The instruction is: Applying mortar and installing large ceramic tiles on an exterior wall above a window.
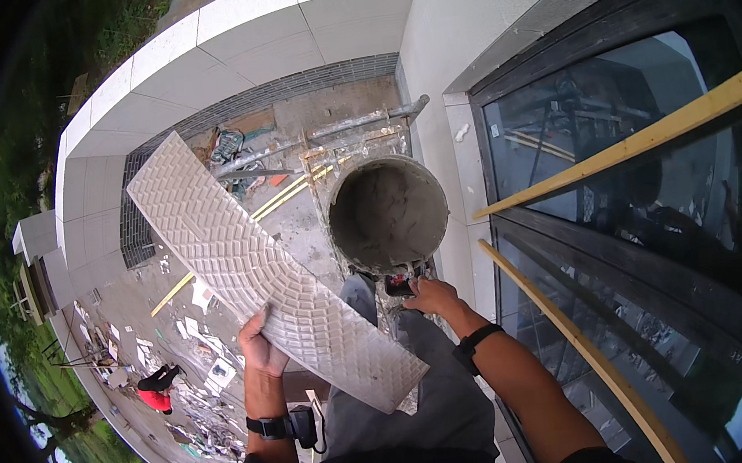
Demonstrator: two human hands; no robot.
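Observation:
My left hand (pixel 262 345) grips the lower left edge of a long pale tile (pixel 259 263). The tile slants across the view, its ridged back with a curved raised pattern facing up. My right hand (pixel 432 297) is at a small black object (pixel 400 284) with a red part, just below a round bucket (pixel 387 212). Its fingers are curled at that object's right side, partly hidden from view. Grey wet mortar (pixel 388 202) fills much of the bucket, and smears of it coat the rim.
Scaffold pipes (pixel 327 134) stand beyond the bucket. On the right, wooden battens (pixel 636 138) lean across dark-framed windows (pixel 594 159). A pale tiled parapet (pixel 190 84) curves along the far left. Far below lie scattered tile pieces (pixel 214 351) and a person in red (pixel 157 391).

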